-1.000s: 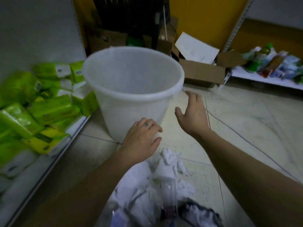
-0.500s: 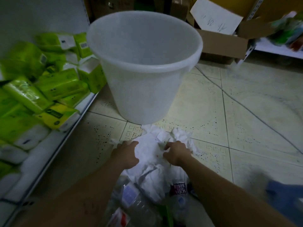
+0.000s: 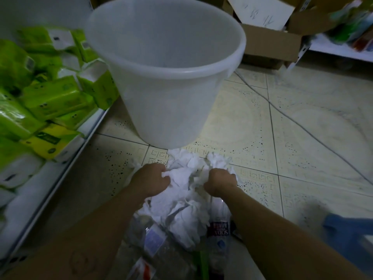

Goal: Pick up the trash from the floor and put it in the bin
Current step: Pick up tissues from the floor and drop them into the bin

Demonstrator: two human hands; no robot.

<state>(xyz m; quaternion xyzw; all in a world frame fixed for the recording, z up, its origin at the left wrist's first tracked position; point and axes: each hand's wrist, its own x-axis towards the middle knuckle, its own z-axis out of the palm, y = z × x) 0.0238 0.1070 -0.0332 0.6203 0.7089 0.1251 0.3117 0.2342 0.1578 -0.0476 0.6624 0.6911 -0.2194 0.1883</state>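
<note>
A translucent white plastic bin (image 3: 167, 110) stands upright on the tiled floor, with nothing visible inside. Right in front of its base lies a heap of crumpled white tissue paper (image 3: 187, 199). My left hand (image 3: 150, 181) is closed on the left side of the heap and my right hand (image 3: 220, 183) is closed on its right side, both pressed into the paper. Clear plastic bottles (image 3: 157, 243), one with a dark label (image 3: 219, 229), lie under and behind the paper, near my forearms.
A low white shelf (image 3: 66, 154) with green and yellow tissue packs (image 3: 52, 98) runs along the left. Open cardboard boxes (image 3: 270, 47) sit behind the bin. Another shelf with goods is at the far right. A blue object (image 3: 349, 233) lies on the floor at the lower right.
My hands came down from beside the bin onto the tissue heap and closed on it. My view tilted down and moved closer to the bin.
</note>
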